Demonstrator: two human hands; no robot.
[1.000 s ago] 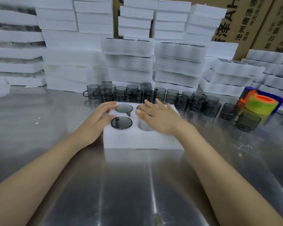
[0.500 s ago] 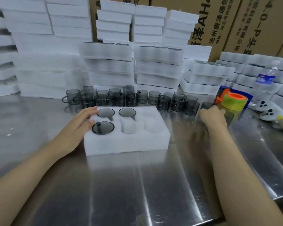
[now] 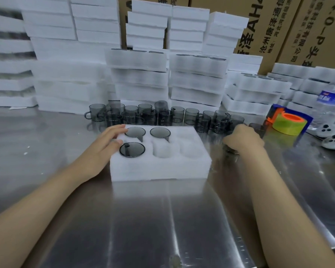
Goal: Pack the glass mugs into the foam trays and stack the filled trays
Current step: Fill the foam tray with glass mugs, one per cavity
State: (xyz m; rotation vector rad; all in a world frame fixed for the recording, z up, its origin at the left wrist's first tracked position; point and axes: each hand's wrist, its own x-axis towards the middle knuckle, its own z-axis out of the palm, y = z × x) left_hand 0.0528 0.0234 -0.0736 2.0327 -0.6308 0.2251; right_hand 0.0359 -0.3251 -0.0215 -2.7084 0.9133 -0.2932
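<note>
A white foam tray (image 3: 159,169) lies on the steel table in front of me. Three smoky glass mugs sit in its left pockets: two at the back (image 3: 135,132) (image 3: 160,132) and one at the front left (image 3: 132,149). The other three pockets hold nothing. My left hand (image 3: 104,146) rests flat on the tray's left edge, fingers apart. My right hand (image 3: 242,141) is to the right of the tray, curled down over a dark glass mug (image 3: 229,148) that shows under the fingers. A row of loose mugs (image 3: 162,116) stands behind the tray.
Stacks of white foam trays (image 3: 139,74) fill the back of the table, with cardboard boxes (image 3: 278,26) behind. At the right are a yellow-green tape roll in a dispenser (image 3: 288,122), a water bottle (image 3: 329,101) and white controllers (image 3: 331,136).
My right hand left the tray, reached right to the loose mugs, then drew back toward the tray with its fingers over one. The left hand stayed on the tray's left edge.
</note>
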